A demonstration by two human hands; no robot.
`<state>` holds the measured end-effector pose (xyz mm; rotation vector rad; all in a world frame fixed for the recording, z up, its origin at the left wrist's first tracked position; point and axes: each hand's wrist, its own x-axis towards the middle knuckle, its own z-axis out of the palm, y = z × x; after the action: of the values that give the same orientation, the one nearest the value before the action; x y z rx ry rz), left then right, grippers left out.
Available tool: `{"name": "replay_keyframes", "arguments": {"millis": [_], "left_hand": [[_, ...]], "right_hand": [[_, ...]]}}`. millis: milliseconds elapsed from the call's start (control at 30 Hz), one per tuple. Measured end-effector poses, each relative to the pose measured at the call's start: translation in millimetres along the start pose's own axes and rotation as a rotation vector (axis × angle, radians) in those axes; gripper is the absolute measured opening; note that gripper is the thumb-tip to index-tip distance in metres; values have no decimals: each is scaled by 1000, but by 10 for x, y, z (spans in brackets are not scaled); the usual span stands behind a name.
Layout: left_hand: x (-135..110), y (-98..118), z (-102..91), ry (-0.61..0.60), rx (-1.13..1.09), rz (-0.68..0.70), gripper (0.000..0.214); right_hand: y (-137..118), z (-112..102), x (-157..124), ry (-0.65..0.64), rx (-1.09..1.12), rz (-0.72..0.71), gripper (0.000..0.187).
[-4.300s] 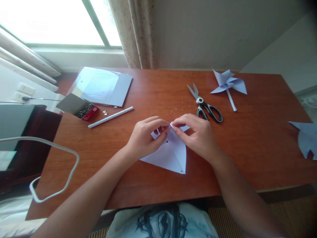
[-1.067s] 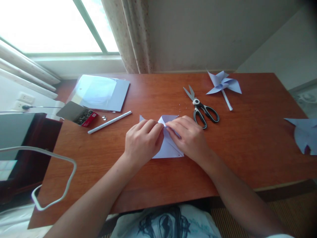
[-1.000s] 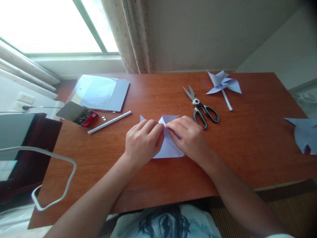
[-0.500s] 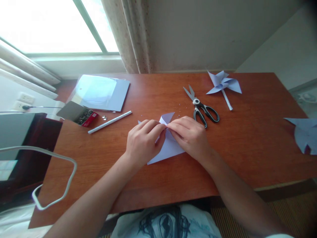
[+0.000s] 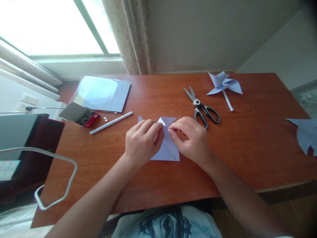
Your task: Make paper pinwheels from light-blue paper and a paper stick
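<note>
A pale blue cut paper square (image 5: 166, 149) lies on the wooden table (image 5: 153, 185) in front of me. My left hand (image 5: 141, 142) rests on its left half, fingers curled and pinching a folded-in corner near the centre. My right hand (image 5: 192, 139) sits on the right half, its fingertips pinched at the same central spot. What the right fingertips hold is too small to make out.
Black-handled scissors (image 5: 203, 108) lie just beyond my right hand. A finished blue pinwheel (image 5: 224, 85) is at the back right, more blue paper (image 5: 304, 136) at the right edge. A white stick (image 5: 111, 123), a red box of pins (image 5: 83, 116) and a sheet packet (image 5: 104, 94) sit left.
The paper has been turned and shifted slightly under my hands, and its near corner has moved. Both hands stay pinched at the centre, with the right fingertips a little apart from the left.
</note>
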<state>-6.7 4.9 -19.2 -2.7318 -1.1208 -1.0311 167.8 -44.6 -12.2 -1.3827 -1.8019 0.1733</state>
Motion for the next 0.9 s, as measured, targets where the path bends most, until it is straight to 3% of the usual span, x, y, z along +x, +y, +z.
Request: {"name": "replay_keyframes", "arguments": {"millis": [567, 900], "left_hand": [[-14, 55, -24, -86, 18, 37, 8], [-2, 15, -31, -117, -185, 4, 16]], "right_hand": [[46, 72, -27, -32, 50, 115, 11], [61, -39, 39, -60, 170, 155, 11]]}}
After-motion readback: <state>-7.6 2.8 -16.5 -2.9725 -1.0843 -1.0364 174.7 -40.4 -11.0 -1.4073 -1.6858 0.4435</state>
